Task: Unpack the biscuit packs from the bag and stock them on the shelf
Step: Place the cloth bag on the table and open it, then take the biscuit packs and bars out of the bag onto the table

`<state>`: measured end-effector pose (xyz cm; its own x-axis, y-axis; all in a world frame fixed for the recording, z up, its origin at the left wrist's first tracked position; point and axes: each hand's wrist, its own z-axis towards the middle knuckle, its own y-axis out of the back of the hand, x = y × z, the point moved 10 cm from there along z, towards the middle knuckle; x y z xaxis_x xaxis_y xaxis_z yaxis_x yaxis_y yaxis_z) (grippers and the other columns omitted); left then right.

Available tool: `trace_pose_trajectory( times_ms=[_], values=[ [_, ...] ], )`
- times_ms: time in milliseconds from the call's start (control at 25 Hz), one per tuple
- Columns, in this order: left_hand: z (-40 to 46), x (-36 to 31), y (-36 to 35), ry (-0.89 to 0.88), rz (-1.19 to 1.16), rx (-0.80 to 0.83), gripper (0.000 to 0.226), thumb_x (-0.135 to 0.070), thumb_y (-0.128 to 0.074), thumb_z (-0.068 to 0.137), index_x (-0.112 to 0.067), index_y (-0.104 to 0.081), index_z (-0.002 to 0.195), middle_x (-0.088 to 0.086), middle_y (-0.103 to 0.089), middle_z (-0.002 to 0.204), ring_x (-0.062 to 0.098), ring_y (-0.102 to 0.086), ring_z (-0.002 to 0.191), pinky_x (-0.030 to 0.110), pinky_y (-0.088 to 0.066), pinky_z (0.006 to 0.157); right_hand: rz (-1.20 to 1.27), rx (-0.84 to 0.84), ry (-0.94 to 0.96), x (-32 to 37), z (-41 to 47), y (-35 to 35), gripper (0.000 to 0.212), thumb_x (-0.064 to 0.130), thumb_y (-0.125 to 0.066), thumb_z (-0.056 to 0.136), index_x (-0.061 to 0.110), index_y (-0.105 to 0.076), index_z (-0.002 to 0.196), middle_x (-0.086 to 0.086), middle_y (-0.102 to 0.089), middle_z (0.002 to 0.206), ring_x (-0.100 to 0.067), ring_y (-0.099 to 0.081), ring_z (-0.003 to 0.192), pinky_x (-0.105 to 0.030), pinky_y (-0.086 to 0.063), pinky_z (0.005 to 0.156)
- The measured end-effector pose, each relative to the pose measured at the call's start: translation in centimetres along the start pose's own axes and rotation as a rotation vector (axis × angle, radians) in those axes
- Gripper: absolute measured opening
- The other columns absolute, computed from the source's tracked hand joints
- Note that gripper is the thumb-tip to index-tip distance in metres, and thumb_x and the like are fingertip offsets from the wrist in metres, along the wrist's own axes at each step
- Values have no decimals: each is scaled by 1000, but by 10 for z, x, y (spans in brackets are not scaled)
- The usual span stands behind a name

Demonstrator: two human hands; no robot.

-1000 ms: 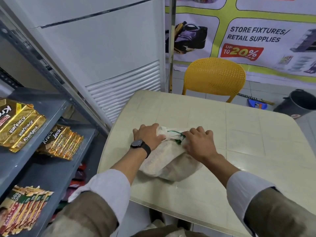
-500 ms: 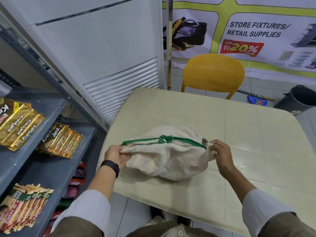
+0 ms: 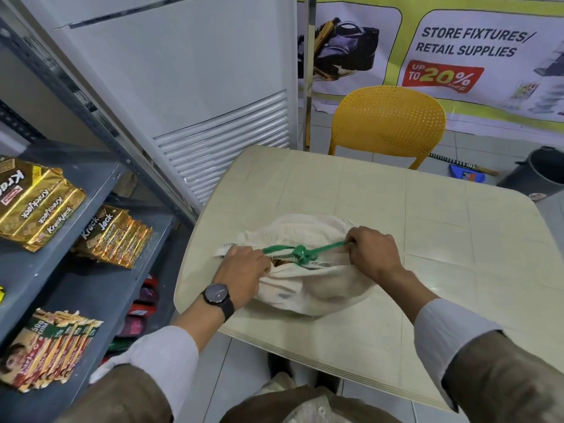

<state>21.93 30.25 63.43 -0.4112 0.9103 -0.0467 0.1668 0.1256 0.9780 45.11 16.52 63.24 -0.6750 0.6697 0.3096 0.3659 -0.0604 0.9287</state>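
Note:
A cream cloth bag (image 3: 308,288) lies on the beige table (image 3: 442,227), its mouth facing me. A green drawstring (image 3: 300,253) with a knot in its middle stretches across the mouth. My left hand (image 3: 244,271) grips the left side of the bag's mouth and the cord. My right hand (image 3: 374,254) grips the right end of the cord and the cloth. A brown pack shows just inside the opening. The grey shelf (image 3: 100,190) at the left holds gold Krack Jack biscuit packs (image 3: 114,236).
More gold packs (image 3: 33,203) lie on the upper shelf board and red-green packs (image 3: 52,349) on the lower one. A yellow chair (image 3: 387,123) stands behind the table, a dark bin (image 3: 540,172) at the far right, a white louvred cabinet (image 3: 225,148) beside the shelf.
My hands went from pressing on the bunched bag to pulling its mouth wide apart, then came closer together, now holding the green cord near the knot with the mouth slightly open.

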Motion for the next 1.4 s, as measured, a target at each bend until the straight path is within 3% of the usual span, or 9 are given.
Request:
trace_pose_trajectory(
  times_ms=[280,400,480,600,720,880,1000,1200,1400],
  values=[
    [-30,23,-3,115,75,185,6,-31,-59,91,-36,-62,90,-12,-65,99,17,-52,105,38,-34,88,414,-190,-532,-100,-39,-6,12,17,-57,89,17,-69,91,-6,-69,92,-31,-60,84,-35,-45,71],
    [-10,-7,21,45,-132,72,28,-52,-55,91,-30,-73,91,-12,-66,96,13,-54,98,38,-43,87,1016,-36,-325,-64,-33,-18,9,2,-60,84,2,-65,76,-8,-68,80,-26,-64,80,-39,-49,75],
    [6,-24,19,25,-327,98,37,-46,-47,99,-20,-73,91,-3,-71,94,20,-61,89,39,-50,79,1193,126,-72,-22,-41,-3,9,0,-57,73,3,-64,67,-10,-65,72,-18,-61,72,-33,-48,71],
    [37,-39,17,-20,-285,110,32,-21,-46,102,-19,-68,124,5,-68,129,29,-61,117,42,-49,97,871,524,285,39,-87,-21,8,14,-57,65,12,-65,66,-19,-66,74,-24,-62,69,-34,-50,65],
    [69,-34,23,-62,-158,80,51,-15,-49,99,-16,-46,150,10,-40,159,31,-31,148,43,-24,122,224,792,513,59,-136,-76,16,25,-54,71,15,-66,75,-5,-67,76,-20,-61,69,-36,-53,67],
    [74,-8,-8,50,-173,245,88,-57,-61,89,-32,-14,160,8,2,170,34,2,156,55,-7,125,421,273,293,58,-73,-62,34,27,-42,84,21,-73,98,2,-73,100,-20,-64,92,-38,-53,86],
    [52,0,-29,91,-110,277,118,-76,-62,73,-34,7,159,4,13,169,31,12,156,60,0,121,240,120,180,63,-38,-69,28,21,-48,91,16,-68,111,-6,-68,115,-29,-62,104,-40,-52,89],
    [22,25,-38,174,18,373,111,-88,-59,59,-32,-28,150,8,-49,149,33,-46,134,48,-28,111,40,-24,107,38,-14,-47,72,30,-61,76,12,-39,143,-11,-52,134,-32,-50,122,-45,-44,106],
    [19,59,-49,193,-154,396,126,-93,-61,47,-32,-23,150,4,-49,150,32,-47,135,46,-36,113,119,142,196,52,31,-41,77,50,-38,85,12,-29,151,-17,-47,145,-36,-46,131,-45,-41,106]
  ],
)
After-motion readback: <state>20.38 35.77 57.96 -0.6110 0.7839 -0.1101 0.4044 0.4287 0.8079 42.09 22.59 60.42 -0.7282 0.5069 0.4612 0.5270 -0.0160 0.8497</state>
